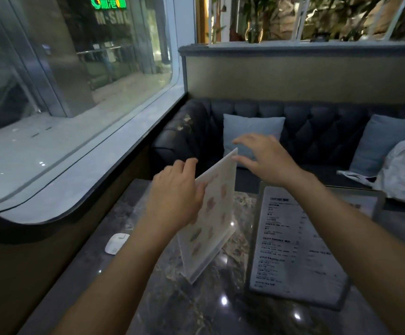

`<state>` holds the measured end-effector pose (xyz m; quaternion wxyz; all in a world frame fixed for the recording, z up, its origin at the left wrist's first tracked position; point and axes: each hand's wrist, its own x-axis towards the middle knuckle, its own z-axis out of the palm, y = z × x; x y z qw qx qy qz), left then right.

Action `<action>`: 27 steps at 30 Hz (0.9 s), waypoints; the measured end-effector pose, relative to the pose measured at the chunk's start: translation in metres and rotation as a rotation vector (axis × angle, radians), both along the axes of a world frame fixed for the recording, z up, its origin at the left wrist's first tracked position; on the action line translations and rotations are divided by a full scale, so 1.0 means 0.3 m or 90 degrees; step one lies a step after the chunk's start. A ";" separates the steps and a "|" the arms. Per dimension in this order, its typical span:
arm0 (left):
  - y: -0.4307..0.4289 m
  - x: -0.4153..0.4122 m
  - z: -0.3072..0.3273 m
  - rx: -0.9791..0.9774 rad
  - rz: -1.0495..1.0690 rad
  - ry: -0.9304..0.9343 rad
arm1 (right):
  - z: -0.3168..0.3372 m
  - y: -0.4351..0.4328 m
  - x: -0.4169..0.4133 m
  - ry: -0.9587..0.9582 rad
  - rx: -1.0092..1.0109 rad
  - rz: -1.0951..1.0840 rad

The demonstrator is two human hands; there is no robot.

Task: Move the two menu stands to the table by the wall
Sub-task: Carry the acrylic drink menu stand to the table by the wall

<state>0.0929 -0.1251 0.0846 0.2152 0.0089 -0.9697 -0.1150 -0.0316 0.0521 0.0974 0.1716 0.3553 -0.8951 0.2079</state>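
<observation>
A clear menu stand (211, 218) stood on the dark table (196, 308) near the window (75, 68). The left hand (177, 197) held its left edge with fingers closed on it. The right hand (266, 158) was at the top corner, fingers spread apart. A second menu (295, 247) stood just beside it.

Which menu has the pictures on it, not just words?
The menu stand with pictures is the one beside the left hand, nearer the window. The other menu stand, to its right, shows only lines of text.
</observation>
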 end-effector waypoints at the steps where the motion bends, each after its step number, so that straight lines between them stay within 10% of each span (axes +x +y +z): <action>1: -0.010 0.001 -0.007 0.001 0.001 -0.027 | -0.007 -0.031 -0.016 -0.015 0.031 0.017; 27: -0.275 -0.179 -0.031 -0.090 -0.069 -0.060 | -0.076 -0.099 -0.030 0.046 0.152 0.040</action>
